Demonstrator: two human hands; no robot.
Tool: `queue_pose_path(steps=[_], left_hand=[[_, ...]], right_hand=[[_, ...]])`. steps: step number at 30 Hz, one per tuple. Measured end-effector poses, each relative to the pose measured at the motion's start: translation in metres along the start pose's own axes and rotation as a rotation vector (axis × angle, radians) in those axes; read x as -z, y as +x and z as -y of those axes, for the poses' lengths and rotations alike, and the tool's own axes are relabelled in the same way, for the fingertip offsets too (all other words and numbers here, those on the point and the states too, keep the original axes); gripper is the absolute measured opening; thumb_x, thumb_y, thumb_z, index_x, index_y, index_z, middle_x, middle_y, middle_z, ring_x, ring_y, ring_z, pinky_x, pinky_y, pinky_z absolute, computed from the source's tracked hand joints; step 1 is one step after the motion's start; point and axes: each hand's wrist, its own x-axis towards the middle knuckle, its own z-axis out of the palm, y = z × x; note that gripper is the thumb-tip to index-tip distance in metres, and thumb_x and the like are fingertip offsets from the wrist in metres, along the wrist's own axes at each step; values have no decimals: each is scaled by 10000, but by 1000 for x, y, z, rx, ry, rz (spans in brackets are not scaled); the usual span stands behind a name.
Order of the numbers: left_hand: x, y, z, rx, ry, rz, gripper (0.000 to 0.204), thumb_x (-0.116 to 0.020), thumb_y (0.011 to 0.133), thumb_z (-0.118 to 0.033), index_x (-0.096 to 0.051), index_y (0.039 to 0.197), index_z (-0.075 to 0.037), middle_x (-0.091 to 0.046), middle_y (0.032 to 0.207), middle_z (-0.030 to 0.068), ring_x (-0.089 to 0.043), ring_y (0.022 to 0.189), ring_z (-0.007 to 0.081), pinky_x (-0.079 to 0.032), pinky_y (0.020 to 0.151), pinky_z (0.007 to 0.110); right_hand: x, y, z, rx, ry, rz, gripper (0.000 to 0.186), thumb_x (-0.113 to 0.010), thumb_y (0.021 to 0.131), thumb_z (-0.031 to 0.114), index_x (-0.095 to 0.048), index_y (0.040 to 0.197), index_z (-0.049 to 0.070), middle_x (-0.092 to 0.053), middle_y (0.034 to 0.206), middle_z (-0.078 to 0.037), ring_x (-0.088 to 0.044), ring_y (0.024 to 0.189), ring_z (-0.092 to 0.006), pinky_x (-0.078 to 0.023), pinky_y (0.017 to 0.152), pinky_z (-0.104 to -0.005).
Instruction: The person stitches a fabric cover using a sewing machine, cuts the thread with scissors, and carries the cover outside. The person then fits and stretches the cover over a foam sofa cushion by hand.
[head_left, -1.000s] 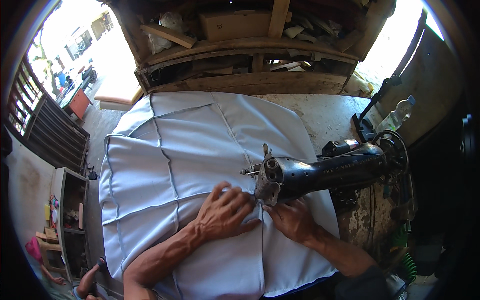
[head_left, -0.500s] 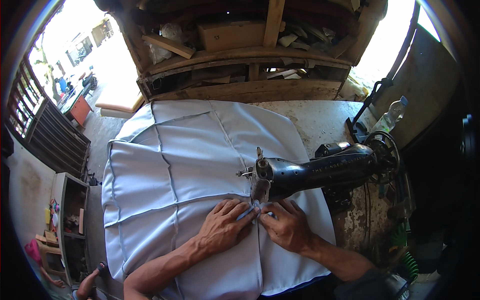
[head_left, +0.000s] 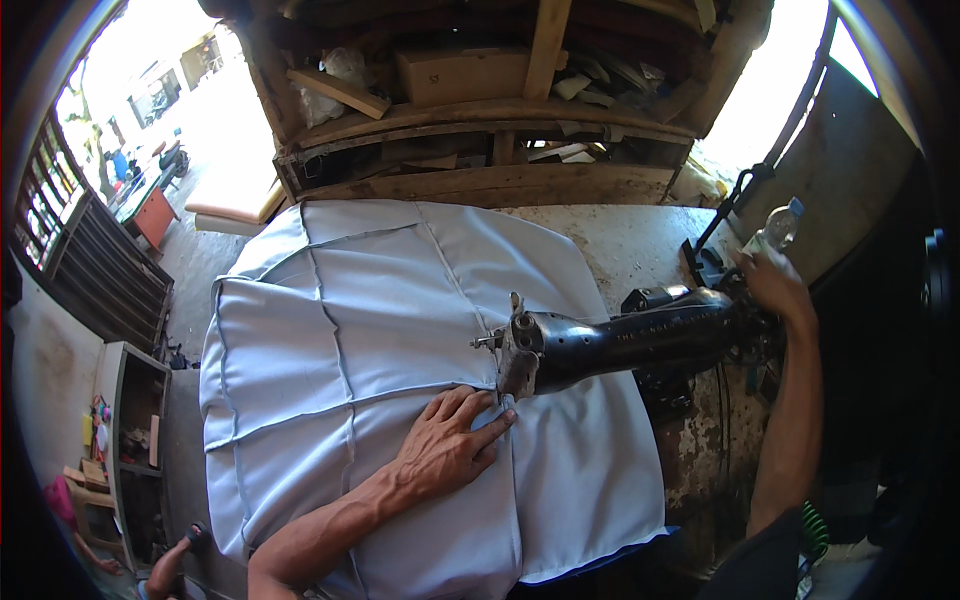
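Observation:
A pale blue-white cloth (head_left: 400,300) with several raised seams is spread over the table and under the head of a black sewing machine (head_left: 630,340). My left hand (head_left: 445,445) lies on the cloth just in front of the needle area, fingers stretched out and pressing beside a seam. The forefinger points to the seam below the presser foot, which the machine head hides. At the machine's right end, my right hand (head_left: 778,285) grips the top of the handwheel (head_left: 750,340). Its fingertips are partly hidden there.
Behind the handwheel stands a clear plastic bottle (head_left: 780,225), close to a black stand (head_left: 708,260). A wooden shelf (head_left: 480,185) with a cardboard box (head_left: 463,76) closes off the far side. Another person's leg (head_left: 170,568) shows at the lower left.
My right hand has left the cloth by the needle and moved far right to the handwheel. The left hand stays at the seam, its forefinger now stretched out.

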Motion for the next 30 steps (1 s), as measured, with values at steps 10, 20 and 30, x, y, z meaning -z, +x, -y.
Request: queue_pose_path(steps=[10, 20, 30], left_hand=[[5, -2, 2, 11, -33, 11, 484, -704, 836, -170, -690, 1320, -159, -554, 1337, 165, -453, 1357, 363, -353, 1151, 492], [4, -6, 3, -6, 27, 12, 490, -689, 839, -155, -681, 1328, -134, -548, 1326, 185, -473, 1318, 379, -362, 1140, 491], [1, 3, 1, -56, 22, 3, 487, -675, 847, -167, -672, 1333, -140, -544, 1328, 196, -478, 1314, 390, -373, 1133, 491]], right_hand=[[-74, -118, -67, -188, 1186, -248, 479, -494, 1082, 355, -619, 1292, -57, -670, 1259, -155, -650, 1123, -251, -461, 1015, -353], [-38, -95, -21, 19, 1067, -603, 598, -447, 1080, 475, -625, 1288, -56, -641, 1335, -178, -570, 1298, -238, -423, 1082, -370], [-107, -198, 35, 510, 1064, -533, 335, -450, 1070, 212, -698, 1115, -10, -704, 1127, -187, -693, 1044, -231, -541, 888, -363]])
